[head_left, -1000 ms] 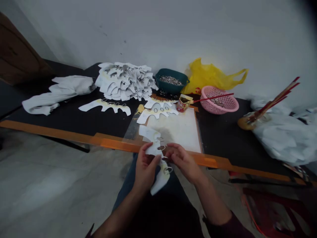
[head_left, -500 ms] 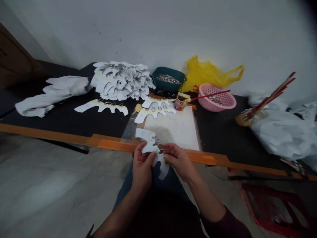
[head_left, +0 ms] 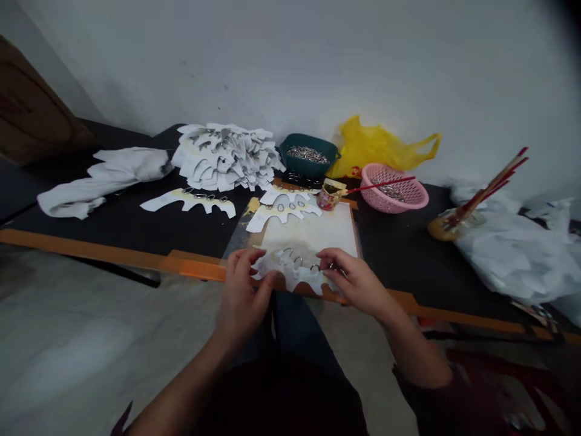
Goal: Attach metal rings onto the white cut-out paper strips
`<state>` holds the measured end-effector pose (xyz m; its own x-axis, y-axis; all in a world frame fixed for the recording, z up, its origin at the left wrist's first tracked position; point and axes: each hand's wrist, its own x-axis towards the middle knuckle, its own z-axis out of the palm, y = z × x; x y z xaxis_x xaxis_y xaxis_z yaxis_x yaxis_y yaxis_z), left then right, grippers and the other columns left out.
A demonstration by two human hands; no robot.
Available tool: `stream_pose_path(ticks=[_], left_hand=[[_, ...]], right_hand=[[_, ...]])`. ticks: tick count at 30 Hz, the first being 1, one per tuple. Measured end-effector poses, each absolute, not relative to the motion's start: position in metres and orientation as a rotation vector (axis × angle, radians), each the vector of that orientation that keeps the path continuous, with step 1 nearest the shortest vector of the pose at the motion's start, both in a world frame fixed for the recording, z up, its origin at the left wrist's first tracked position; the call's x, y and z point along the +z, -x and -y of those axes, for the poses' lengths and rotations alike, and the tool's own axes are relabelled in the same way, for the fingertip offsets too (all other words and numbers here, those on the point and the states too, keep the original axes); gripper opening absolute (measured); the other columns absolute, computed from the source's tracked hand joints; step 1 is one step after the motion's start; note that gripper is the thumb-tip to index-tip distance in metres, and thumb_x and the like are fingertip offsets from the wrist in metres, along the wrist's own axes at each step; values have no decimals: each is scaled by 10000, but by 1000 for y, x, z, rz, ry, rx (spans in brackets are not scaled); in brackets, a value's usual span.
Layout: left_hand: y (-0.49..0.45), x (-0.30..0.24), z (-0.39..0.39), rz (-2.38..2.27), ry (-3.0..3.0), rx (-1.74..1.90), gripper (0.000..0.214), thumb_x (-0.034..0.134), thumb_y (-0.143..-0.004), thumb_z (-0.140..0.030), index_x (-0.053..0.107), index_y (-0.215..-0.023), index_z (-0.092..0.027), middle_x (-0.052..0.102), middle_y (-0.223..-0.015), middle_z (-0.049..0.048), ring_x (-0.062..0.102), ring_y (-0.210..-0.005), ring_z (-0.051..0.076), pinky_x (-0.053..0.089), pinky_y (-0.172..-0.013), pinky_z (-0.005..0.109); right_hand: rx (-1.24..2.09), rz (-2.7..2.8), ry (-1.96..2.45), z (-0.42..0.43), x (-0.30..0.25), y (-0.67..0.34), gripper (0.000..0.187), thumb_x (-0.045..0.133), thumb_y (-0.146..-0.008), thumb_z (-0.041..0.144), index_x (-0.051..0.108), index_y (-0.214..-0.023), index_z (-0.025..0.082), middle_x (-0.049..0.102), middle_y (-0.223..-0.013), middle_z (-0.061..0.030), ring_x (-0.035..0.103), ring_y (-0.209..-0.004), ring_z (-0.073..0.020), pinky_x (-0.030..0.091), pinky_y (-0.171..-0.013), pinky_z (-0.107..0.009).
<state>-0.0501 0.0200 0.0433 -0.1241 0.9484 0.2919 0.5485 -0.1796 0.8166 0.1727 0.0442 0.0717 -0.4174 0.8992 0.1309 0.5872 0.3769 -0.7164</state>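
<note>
A white cut-out piece (head_left: 290,275) with several metal rings along its edge lies flat at the near end of a pale board (head_left: 313,233). My left hand (head_left: 240,290) grips its left end, thumb on top. My right hand (head_left: 351,281) holds its right end, close to a ring (head_left: 333,266). Two similar ringed pieces (head_left: 284,212) lie at the board's far corner, and another (head_left: 188,203) lies on the black table top (head_left: 131,233). Part of the near piece is hidden under my fingers.
Behind the board are a heap of white cut-outs (head_left: 224,157), a green tub of metal rings (head_left: 308,154), a glue can with a red brush (head_left: 330,197), a pink basket (head_left: 394,191) and a yellow bag (head_left: 376,148). White cloth (head_left: 100,184) lies left; white plastic (head_left: 512,257) lies right.
The white ringed piece has dropped from upright in my hands to flat on the board. My hands have moved apart to its two ends.
</note>
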Motion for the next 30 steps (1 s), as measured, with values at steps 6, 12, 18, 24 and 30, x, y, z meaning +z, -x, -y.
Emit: stream_pose_path(ticks=[6, 12, 18, 24, 30], left_hand=[[36, -1, -20, -1569, -2344, 1007, 216, 517, -808, -202, 571, -1017, -190, 564, -1085, 92, 467, -1074, 246, 366, -904, 421], [29, -7, -20, -1579, -2564, 728, 233, 534, -814, -275, 583, -1030, -202, 611, -1093, 77, 470, -1106, 244, 290, -942, 431], [25, 2, -28, -1545, -2653, 574, 327, 560, -800, -279, 539, -1119, -212, 606, -1045, 69, 497, -1029, 240, 282, -941, 451], [29, 0, -38, -1448, -2664, 585, 263, 516, -829, -289, 562, -1072, -201, 600, -1037, 72, 505, -998, 234, 291, -914, 436], [35, 3, -47, -1368, -2664, 530, 237, 479, -842, -286, 567, -1050, -214, 595, -1005, 76, 510, -958, 236, 302, -882, 431]], right_hand=[[591, 2181, 1382, -55, 28, -183, 273, 424, -834, 155, 533, -1077, 215, 622, -912, -38, 582, -845, -161, 461, -772, -303], [203, 1992, 1513, -57, 5, -192, 239, 524, -805, 257, 557, -1033, 196, 614, -997, -89, 535, -984, -239, 405, -868, -406], [141, 2006, 1381, -41, 11, -169, 257, 370, -875, 145, 526, -1067, 214, 655, -984, -45, 545, -1020, -183, 336, -888, -365], [8, 2298, 1298, -25, -11, -139, 312, 394, -887, 101, 504, -1156, 215, 669, -1062, -48, 510, -1143, -193, 239, -918, -387], [-16, 2471, 1184, -18, -14, -145, 359, 391, -895, 109, 443, -1233, 217, 581, -1225, -59, 453, -1210, -198, 160, -1000, -423]])
